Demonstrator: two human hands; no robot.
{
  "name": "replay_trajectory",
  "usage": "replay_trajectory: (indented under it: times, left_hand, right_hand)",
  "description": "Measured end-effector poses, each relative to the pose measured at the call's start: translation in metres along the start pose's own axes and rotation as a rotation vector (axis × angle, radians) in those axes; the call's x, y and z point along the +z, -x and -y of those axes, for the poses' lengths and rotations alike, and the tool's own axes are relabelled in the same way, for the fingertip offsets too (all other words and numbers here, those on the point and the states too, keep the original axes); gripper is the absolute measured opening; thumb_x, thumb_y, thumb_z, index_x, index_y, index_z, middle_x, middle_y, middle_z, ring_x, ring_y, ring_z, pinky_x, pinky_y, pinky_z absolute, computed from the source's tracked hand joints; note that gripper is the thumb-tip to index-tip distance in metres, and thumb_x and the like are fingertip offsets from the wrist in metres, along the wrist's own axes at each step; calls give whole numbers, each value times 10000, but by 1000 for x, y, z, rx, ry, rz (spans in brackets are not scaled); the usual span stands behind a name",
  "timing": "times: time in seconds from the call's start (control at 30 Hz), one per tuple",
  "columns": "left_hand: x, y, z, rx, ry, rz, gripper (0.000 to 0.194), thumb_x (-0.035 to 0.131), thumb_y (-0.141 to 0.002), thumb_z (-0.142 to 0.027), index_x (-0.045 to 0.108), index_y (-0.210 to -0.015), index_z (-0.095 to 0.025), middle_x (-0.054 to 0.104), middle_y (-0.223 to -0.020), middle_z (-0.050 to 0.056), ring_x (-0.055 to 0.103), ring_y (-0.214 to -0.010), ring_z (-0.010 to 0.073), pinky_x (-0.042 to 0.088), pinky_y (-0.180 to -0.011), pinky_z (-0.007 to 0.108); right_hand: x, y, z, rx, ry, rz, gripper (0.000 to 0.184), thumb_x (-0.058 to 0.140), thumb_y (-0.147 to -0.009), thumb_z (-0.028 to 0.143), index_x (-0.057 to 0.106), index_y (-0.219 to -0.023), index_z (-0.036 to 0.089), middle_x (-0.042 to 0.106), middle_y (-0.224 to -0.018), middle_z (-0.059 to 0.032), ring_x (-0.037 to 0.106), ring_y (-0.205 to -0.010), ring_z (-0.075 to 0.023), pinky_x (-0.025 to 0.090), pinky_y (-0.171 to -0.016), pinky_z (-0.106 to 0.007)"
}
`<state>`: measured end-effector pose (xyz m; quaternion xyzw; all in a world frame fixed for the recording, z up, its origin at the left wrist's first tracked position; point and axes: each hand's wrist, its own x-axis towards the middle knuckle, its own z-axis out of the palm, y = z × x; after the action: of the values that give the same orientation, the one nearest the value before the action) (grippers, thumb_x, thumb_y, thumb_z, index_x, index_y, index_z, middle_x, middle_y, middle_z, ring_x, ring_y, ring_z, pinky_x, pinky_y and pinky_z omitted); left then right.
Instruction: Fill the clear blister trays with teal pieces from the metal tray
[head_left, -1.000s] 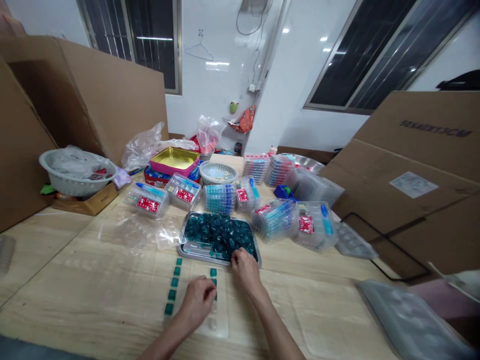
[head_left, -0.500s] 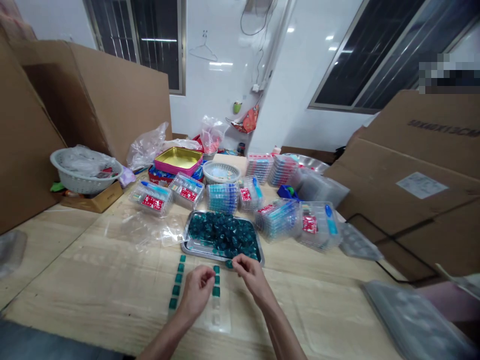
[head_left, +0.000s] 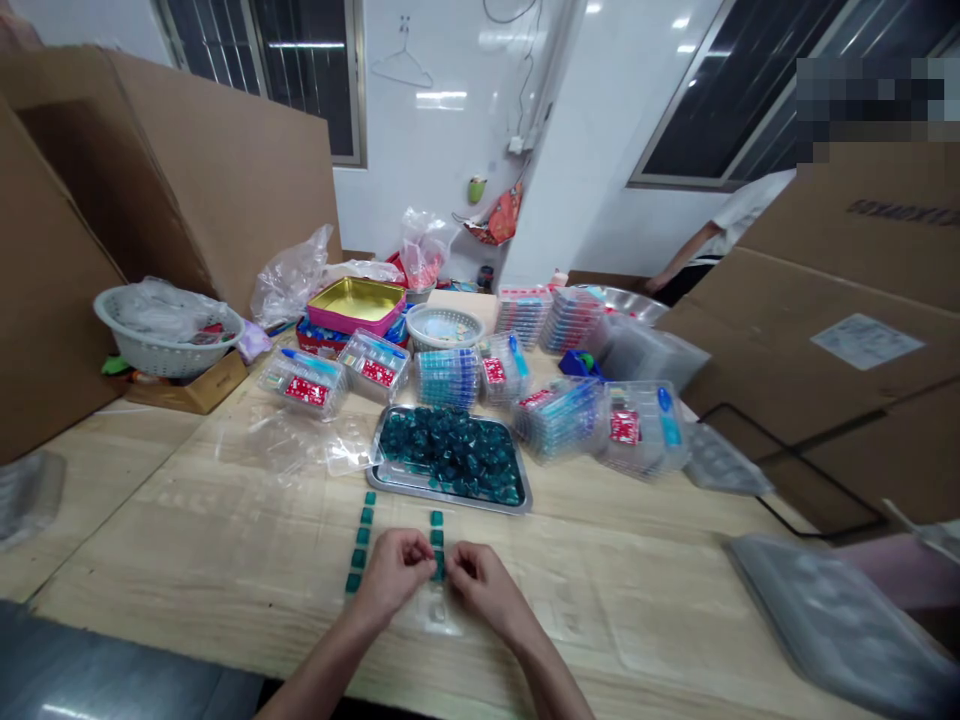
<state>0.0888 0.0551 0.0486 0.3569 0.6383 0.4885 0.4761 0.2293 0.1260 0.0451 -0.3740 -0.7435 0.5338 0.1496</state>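
Observation:
A clear plastic sheet with moulded pockets (head_left: 437, 612) lies flat on the table, bearing two columns of small teal square pieces (head_left: 360, 557). My left hand (head_left: 395, 572) is closed, its thumb and fingertips pinched beside the right column's lower teal pieces (head_left: 437, 538). Just across that column, my right hand (head_left: 484, 588) is also closed, its fingertips bent together near the same spot. Whatever the fingertips hold is too small or hidden to make out. Beyond both hands stands a metal tray (head_left: 450, 492) heaped with loose, shiny teal pieces (head_left: 446, 445).
Packed clear cases (head_left: 560, 418) with red and blue contents stand behind the tray. Empty-looking clear shells (head_left: 300, 445) lie to its left. Large cardboard boxes (head_left: 240, 170) flank the table. At the right back, a person's arm (head_left: 686, 255) shows behind a box.
My right hand has come from the tray's front edge, where it held a teal piece, down to the right column beside my left hand. The view has tilted down slightly. A person appears at right.

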Motion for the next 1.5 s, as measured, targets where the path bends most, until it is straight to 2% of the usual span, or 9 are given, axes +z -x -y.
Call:
replay_trajectory:
  times: [0.23, 0.47, 0.63, 0.87, 0.93, 1.07, 1.17, 1.33, 1.5]
  left_hand:
    - [10, 10, 3, 70, -511, -32, 154, 498, -654, -110, 645, -623, -142, 578, -552, 1, 527, -562, 139, 352, -554, 232]
    - [15, 18, 2, 245, -860, -22, 277, 378, -814, -106, 635, -730, -161, 613, -786, 78, 567, -745, 184, 371, -662, 268]
    - [12, 16, 4, 242, -799, -30, 278, 387, -824, -123, 617, -673, -163, 593, -752, 64, 566, -747, 179, 374, -669, 264]
    - [5, 17, -4, 253, -580, -100, 214, 439, -779, -147, 613, -655, -160, 585, -673, 37, 547, -679, 162, 372, -638, 264]
    - [3, 14, -10, 234, -421, -128, 171, 469, -762, -188, 613, -675, -156, 591, -683, 37, 543, -669, 159, 384, -621, 264]
    - [0, 7, -21, 89, 180, -39, 249, 588, -696, -316, 606, -875, -145, 624, -823, 55, 570, -717, 162, 443, -624, 270]
    - [1, 7, -25, 22, 438, 53, 346, 694, -614, -339, 606, -875, -131, 625, -766, 42, 573, -695, 148, 448, -625, 262]
    - [2, 16, -17, -64, 304, 49, 201, 699, -545, -256, 596, -662, -128, 536, -535, -31, 452, -498, 78, 323, -469, 194]
    - [5, 30, -8, -26, -188, 87, 53, 553, -588, -116, 599, -587, -143, 506, -501, -37, 467, -522, 107, 324, -513, 223]
  right_hand:
    - [14, 15, 0, -41, 512, -108, 199, 426, -781, 79, 610, -738, 142, 635, -758, -65, 572, -732, -172, 377, -669, -244]
    - [-3, -4, 4, -75, 569, -115, 205, 471, -792, 94, 647, -718, 168, 644, -732, -37, 591, -702, -155, 378, -647, -215]
    - [-31, -46, 15, -52, 719, -333, 194, 473, -814, 136, 659, -772, 169, 640, -834, -60, 605, -761, -161, 378, -672, -226]
    - [-40, -69, 15, 1, 766, -347, 206, 449, -796, 117, 634, -709, 144, 646, -837, -100, 612, -790, -190, 391, -658, -246]
    - [-41, -60, 15, -31, 570, -291, 177, 454, -800, 157, 608, -713, 155, 636, -760, -61, 600, -722, -164, 405, -630, -234]
    - [-31, -30, 18, 17, -263, -33, 232, 584, -746, 394, 555, -716, 166, 552, -532, 19, 506, -479, -121, 397, -489, -230]
    - [-18, -9, 19, 74, -515, 42, 323, 682, -651, 459, 559, -690, 163, 561, -518, 26, 488, -450, -99, 385, -479, -220]
    - [1, 10, 11, 123, -406, 79, 242, 601, -695, 393, 517, -630, 176, 510, -481, 49, 456, -420, -95, 364, -461, -214]
    - [13, 27, 4, 52, 165, 16, 149, 468, -689, 122, 519, -560, 176, 541, -508, 20, 499, -503, -123, 324, -501, -217]
